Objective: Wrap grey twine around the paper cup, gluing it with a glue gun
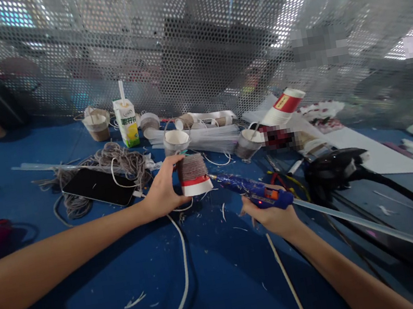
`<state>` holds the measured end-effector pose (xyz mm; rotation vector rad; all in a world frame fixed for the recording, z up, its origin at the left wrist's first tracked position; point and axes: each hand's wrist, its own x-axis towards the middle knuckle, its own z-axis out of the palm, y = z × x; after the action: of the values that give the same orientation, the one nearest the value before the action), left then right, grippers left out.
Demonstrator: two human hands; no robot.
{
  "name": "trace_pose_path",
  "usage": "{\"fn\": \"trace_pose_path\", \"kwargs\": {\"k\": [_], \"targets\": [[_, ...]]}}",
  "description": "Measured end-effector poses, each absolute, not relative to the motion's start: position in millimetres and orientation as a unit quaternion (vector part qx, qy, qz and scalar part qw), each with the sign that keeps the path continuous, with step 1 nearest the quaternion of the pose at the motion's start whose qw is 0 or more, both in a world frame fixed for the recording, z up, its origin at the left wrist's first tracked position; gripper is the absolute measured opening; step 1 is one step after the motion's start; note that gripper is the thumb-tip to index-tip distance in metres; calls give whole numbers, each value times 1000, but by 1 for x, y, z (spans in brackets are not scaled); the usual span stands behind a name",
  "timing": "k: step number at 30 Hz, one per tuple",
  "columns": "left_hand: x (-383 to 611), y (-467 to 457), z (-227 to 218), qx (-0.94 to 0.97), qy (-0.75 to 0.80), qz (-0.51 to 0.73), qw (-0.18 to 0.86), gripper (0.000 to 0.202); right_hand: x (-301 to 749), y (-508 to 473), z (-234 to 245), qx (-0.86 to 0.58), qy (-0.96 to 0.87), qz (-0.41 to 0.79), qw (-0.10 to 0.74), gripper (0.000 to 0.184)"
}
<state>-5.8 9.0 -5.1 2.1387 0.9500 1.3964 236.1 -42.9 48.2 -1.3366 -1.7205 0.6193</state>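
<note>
My left hand [166, 185] grips a paper cup [194, 174] whose body is wrapped mostly in grey-brown yarn. A red band and a white rim show at the cup's lower end. In my right hand [269, 212] is a blue hot glue gun [254, 188] with a small red light on its side. Its nozzle points left at the cup, close to the red band; whether it touches I cannot tell. A long clear glue stick [360, 218] trails from the gun's back end. Behind the cup stands a pale, yarn-covered cup [176, 141] with a handle.
Left of the cup lie a black phone [97, 187] with a white cable [185, 263] and tangled grey yarn [119, 156]. A drink carton [127, 123] and clear glue sticks [204, 138] stand or lie behind. On the right are another cup [248, 143] and a black object [335, 167].
</note>
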Motion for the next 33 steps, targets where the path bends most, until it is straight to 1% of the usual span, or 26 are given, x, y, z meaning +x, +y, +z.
{"fn": "trace_pose_path", "kwargs": {"k": [8,13,17,20,22,24,27,29,32,33], "targets": [[-6,8,-4,766,329,514,200,77,241,-37,42,-534,-712,199,412,20],[-6,7,-4,765,330,516,198,77,246,-34,35,-534,-730,163,396,24],[-5,7,-5,763,337,515,198,78,249,-33,33,-539,-742,140,372,22],[-6,8,-5,762,332,518,202,78,252,-31,36,-541,-758,115,345,24],[-6,8,-5,761,328,518,210,78,254,-28,40,-545,-770,85,321,28],[-7,8,-4,764,320,513,226,77,258,-24,43,-551,-785,49,280,35],[-8,8,-3,769,296,502,262,77,269,-15,48,-564,-808,25,169,47],[-8,8,-3,773,273,496,286,78,281,-10,53,-562,-818,53,107,57],[-8,9,-4,782,234,487,311,80,300,-8,68,-552,-818,125,100,78],[-8,9,-4,785,223,484,315,80,303,-8,74,-551,-816,142,104,77]]}}
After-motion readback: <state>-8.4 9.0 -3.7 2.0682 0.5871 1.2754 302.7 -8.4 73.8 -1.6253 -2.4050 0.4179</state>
